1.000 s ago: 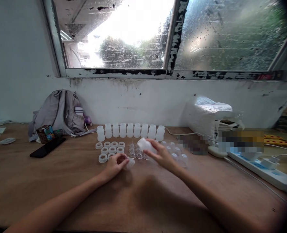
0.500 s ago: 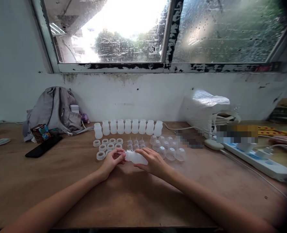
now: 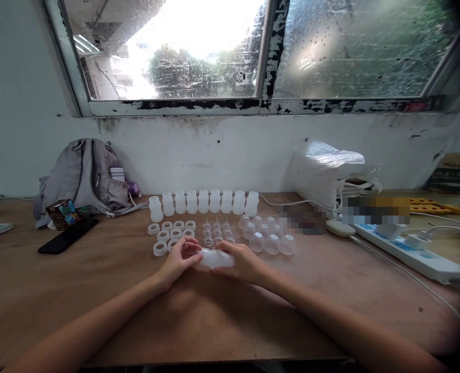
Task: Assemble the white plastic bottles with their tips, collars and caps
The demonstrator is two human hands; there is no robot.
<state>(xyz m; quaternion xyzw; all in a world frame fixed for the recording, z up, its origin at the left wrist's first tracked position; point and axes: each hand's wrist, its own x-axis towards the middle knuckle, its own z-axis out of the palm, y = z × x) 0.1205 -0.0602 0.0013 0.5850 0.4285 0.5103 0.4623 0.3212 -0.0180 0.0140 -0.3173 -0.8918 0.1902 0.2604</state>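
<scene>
A translucent white bottle (image 3: 216, 258) lies on its side between my hands, above the wooden table. My right hand (image 3: 242, 261) is wrapped round its body. At the bottle's left end, my left hand (image 3: 181, 257) has its fingers closed round a clear part that is hard to make out. Several white bottles (image 3: 191, 202) stand in a row behind. Nearer are white rings (image 3: 160, 248) at the left, clear nipples (image 3: 216, 233) in the middle and clear domed caps (image 3: 256, 242) at the right.
On the left are a grey backpack (image 3: 74, 176), a small box (image 3: 62, 214) and a black phone (image 3: 69, 236). A white power strip (image 3: 420, 256) with cables and a plastic bag (image 3: 319, 176) are on the right. A window is above.
The bottle's neck end has moved into my left hand's fingers, which now cover it more. My right hand has turned slightly round the bottle. The view has shifted a little.
</scene>
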